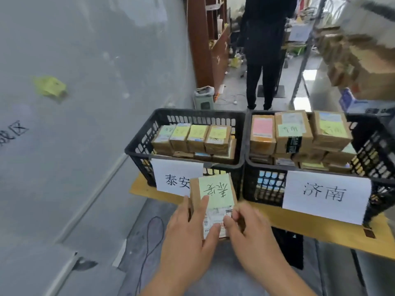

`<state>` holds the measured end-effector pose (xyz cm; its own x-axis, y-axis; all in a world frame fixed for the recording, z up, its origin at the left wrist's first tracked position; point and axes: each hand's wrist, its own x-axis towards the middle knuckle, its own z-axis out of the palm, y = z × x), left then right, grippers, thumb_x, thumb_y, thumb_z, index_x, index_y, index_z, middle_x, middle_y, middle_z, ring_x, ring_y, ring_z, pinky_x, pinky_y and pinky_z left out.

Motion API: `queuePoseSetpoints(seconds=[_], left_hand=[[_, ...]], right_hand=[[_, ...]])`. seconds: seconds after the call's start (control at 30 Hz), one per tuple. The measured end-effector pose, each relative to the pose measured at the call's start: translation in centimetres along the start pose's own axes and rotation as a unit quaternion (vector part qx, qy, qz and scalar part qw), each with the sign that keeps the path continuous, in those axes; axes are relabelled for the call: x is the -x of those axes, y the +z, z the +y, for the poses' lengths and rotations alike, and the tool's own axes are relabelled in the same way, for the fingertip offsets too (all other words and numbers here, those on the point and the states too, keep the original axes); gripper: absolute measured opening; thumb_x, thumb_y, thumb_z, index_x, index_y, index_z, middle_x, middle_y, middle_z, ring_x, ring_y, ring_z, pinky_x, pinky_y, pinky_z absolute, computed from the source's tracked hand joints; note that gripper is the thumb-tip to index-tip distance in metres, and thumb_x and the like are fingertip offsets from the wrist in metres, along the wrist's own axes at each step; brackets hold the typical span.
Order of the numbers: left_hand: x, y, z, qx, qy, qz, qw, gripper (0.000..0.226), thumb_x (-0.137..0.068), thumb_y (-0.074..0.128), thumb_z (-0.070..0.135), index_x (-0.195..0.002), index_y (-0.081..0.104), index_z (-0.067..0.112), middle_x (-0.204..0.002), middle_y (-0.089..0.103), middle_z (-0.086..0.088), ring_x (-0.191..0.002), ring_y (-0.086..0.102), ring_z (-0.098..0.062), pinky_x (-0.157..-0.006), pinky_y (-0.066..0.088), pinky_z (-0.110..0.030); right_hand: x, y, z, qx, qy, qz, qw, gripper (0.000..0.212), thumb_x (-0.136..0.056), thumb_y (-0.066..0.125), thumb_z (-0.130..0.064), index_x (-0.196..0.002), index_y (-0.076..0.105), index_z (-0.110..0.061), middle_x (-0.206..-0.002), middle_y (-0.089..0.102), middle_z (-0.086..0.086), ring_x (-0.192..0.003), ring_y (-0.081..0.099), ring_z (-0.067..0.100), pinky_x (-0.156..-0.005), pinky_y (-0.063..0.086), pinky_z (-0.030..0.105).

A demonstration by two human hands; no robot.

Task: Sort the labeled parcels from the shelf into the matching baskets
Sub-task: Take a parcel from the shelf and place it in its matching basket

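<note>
Your left hand (188, 229) and right hand (248, 229) together pinch a small cardboard parcel (211, 195) at its near end, fingers pressed on its white shipping label. Its green note faces up. The parcel sticks out beyond your grip, in front of the left basket (141, 146) on the worktop (299, 221), overlapping its paper sign (173, 176).

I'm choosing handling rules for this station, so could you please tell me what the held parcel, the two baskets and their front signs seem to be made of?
Held parcel: brown matte cardboard, apparently, with a pale green paper note and a white printed label.
Left basket and right basket: black lattice walls with slotted holes, probably moulded plastic.
Left sign and right sign: flat white sheets with black characters, seemingly plain paper.
</note>
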<state>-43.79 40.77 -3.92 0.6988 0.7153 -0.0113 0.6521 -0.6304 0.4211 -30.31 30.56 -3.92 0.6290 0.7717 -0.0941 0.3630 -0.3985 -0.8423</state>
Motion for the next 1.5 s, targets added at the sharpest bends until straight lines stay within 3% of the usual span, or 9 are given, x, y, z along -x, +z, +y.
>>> queuePoseSetpoints(seconds=[0.3, 0.4, 0.57, 0.67, 0.8, 0.93, 1.03, 1.27, 1.5], left_hand=[[-7.8, -4.3, -9.0, 0.041, -0.109, 0.031, 0.993, 0.056, -0.092, 0.027, 0.074, -0.131, -0.013, 0.079, -0.168, 0.005, 0.005, -0.150, 0.014, -0.021, -0.118, 0.030, -0.041], [-12.9, -5.7, -12.0, 0.067, -0.100, 0.050, 0.991, 0.056, -0.092, 0.024, 0.074, -0.136, -0.010, 0.076, -0.167, 0.006, 0.006, -0.152, 0.008, -0.016, -0.118, 0.030, -0.044], [-22.8, -6.9, -17.2, 0.067, -0.073, 0.047, 0.994, 0.058, -0.095, 0.017, 0.071, -0.149, -0.003, 0.064, -0.168, 0.005, 0.005, -0.154, 0.005, -0.019, -0.120, 0.028, -0.047], [-27.6, -6.3, -20.3, -0.009, -0.054, 0.032, 0.998, 0.065, -0.094, 0.004, 0.072, -0.155, 0.000, 0.049, -0.168, 0.009, -0.002, -0.154, 0.003, -0.021, -0.125, 0.012, -0.048], [-30.5, -4.2, -23.3, -0.066, -0.064, -0.014, 0.996, 0.066, -0.097, 0.006, 0.068, -0.158, 0.009, 0.042, -0.166, 0.021, -0.010, -0.154, 0.012, -0.027, -0.124, 0.010, -0.054], [-30.9, -3.4, -23.7, -0.100, -0.073, -0.016, 0.992, 0.063, -0.099, 0.020, 0.061, -0.155, 0.033, 0.034, -0.158, 0.039, -0.012, -0.148, 0.030, -0.030, -0.123, 0.017, -0.052], [-31.1, -3.2, -23.3, -0.112, -0.090, -0.015, 0.989, 0.061, -0.098, 0.027, 0.058, -0.154, 0.035, 0.034, -0.157, 0.040, -0.009, -0.148, 0.030, -0.028, -0.122, 0.017, -0.052], [-30.9, -2.8, -22.5, -0.128, -0.130, -0.027, 0.983, 0.061, -0.096, 0.028, 0.055, -0.153, 0.032, 0.035, -0.158, 0.039, -0.001, -0.149, 0.027, -0.023, -0.123, 0.013, -0.051], [-30.8, -2.7, -21.9, -0.120, -0.148, -0.047, 0.981, 0.062, -0.098, 0.018, 0.059, -0.155, 0.029, 0.039, -0.161, 0.034, 0.004, -0.152, 0.020, -0.020, -0.125, 0.010, -0.050]], right_hand=[[-12.7, 4.8, -6.1, 0.044, -0.051, -0.086, 0.994, 0.023, -0.098, 0.058, -0.040, -0.082, 0.045, -0.032, -0.093, 0.057, -0.009, -0.088, 0.047, -0.002, -0.063, 0.036, 0.018], [-18.3, 6.9, -8.1, 0.051, -0.054, -0.084, 0.994, 0.021, -0.098, 0.058, -0.041, -0.083, 0.046, -0.033, -0.093, 0.059, -0.008, -0.085, 0.051, 0.003, -0.062, 0.037, 0.020], [-28.2, 7.0, -11.4, 0.048, -0.014, -0.075, 0.996, 0.016, -0.099, 0.063, -0.034, -0.097, 0.048, -0.039, -0.095, 0.067, -0.008, -0.080, 0.068, 0.017, -0.066, 0.061, 0.042], [-33.0, 6.1, -11.3, 0.046, 0.029, -0.091, 0.994, 0.025, -0.100, 0.063, -0.032, -0.106, 0.045, -0.047, -0.105, 0.066, -0.011, -0.080, 0.071, 0.012, -0.063, 0.063, 0.034], [-37.0, 5.7, -8.9, 0.094, 0.054, -0.135, 0.985, 0.032, -0.100, 0.065, -0.028, -0.112, 0.048, -0.052, -0.108, 0.066, -0.012, -0.084, 0.071, 0.007, -0.066, 0.064, 0.032], [-39.4, 7.2, -5.9, 0.134, 0.066, -0.238, 0.960, 0.030, -0.099, 0.065, -0.031, -0.113, 0.052, -0.053, -0.114, 0.065, -0.015, -0.091, 0.071, 0.012, -0.074, 0.063, 0.042], [-40.7, 8.9, -4.3, 0.181, 0.043, -0.304, 0.934, 0.030, -0.101, 0.062, -0.033, -0.122, 0.048, -0.049, -0.121, 0.061, -0.010, -0.096, 0.066, 0.014, -0.085, 0.058, 0.038], [-43.4, 12.1, -1.2, 0.225, 0.005, -0.392, 0.892, 0.029, -0.105, 0.055, -0.023, -0.125, 0.040, -0.039, -0.079, 0.059, -0.003, -0.057, 0.052, 0.013, -0.059, 0.045, 0.036], [-43.2, 13.2, -0.5, 0.235, -0.007, -0.400, 0.886, 0.042, -0.105, 0.049, -0.021, -0.142, 0.033, -0.030, -0.091, 0.067, 0.005, -0.076, 0.066, 0.024, -0.066, 0.053, 0.042]])
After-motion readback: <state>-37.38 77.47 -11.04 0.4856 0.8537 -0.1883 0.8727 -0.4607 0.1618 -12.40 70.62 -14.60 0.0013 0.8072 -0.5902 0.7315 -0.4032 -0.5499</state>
